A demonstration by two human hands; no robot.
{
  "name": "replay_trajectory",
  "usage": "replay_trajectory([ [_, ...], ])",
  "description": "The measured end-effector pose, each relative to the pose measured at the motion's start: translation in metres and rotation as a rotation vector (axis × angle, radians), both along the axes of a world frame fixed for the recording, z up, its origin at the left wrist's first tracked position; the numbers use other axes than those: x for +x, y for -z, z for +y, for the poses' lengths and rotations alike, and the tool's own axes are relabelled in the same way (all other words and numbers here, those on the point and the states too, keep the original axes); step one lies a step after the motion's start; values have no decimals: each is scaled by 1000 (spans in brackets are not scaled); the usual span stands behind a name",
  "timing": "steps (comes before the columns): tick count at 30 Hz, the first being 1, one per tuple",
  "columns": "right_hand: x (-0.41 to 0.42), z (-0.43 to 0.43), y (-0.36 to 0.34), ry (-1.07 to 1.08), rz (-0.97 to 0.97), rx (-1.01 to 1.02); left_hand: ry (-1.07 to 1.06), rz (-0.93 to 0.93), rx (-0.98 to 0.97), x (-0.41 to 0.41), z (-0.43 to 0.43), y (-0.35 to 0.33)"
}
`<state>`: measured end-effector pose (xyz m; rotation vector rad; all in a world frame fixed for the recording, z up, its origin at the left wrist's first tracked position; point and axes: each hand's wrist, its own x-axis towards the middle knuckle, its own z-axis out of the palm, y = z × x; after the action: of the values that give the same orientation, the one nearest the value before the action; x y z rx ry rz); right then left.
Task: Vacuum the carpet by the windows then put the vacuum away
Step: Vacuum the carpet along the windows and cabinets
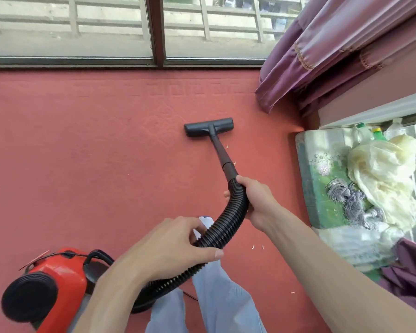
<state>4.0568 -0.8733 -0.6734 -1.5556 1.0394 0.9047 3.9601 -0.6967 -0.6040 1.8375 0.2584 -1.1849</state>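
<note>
A red canister vacuum (55,282) sits on the red carpet (82,145) at the lower left. Its black ribbed hose (228,219) curves up to a black wand (220,152) ending in a flat floor nozzle (208,126) lying on the carpet below the window. My right hand (257,200) grips the hose where it meets the wand. My left hand (175,248) holds the hose lower down, thumb and fingers curled round it. Small white scraps (257,247) lie on the carpet near the wand and by my right arm.
Windows (82,27) with a dark frame run along the carpet's far edge. A purple curtain (334,58) hangs at the upper right. To the right, a green patterned cushion (322,179) bears cloths and bottles. My light blue trouser legs (216,296) stand at the bottom.
</note>
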Motion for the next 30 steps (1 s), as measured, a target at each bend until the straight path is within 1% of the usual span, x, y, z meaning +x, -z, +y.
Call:
replay_trajectory([
  [4,21,-3,23,-37,-74,-3,-191,-123,100,-10,-27,20],
  [7,26,-14,28,9,-126,-41,-265,-137,48,-16,-59,23],
  [10,19,-35,18,59,-167,-124,-217,-132,-21,-23,-74,18],
  [13,-6,-63,0,93,-113,-140,-120,-91,-117,-24,-63,8],
  [16,-33,-86,-20,-31,8,-145,-44,-7,-212,-29,-46,-2],
  [19,-56,-94,-31,-65,54,-101,-48,81,-266,-37,-36,-7],
  [23,-71,-80,-24,46,14,-45,-52,49,-202,-47,-33,-5],
  [25,-69,-70,-10,122,-5,-1,-109,25,-154,-49,-32,-1],
  [27,-64,-61,8,177,-31,29,-201,-20,-64,-52,-33,6],
  [30,-57,-51,27,165,-47,34,-269,-66,9,-57,-36,14],
])
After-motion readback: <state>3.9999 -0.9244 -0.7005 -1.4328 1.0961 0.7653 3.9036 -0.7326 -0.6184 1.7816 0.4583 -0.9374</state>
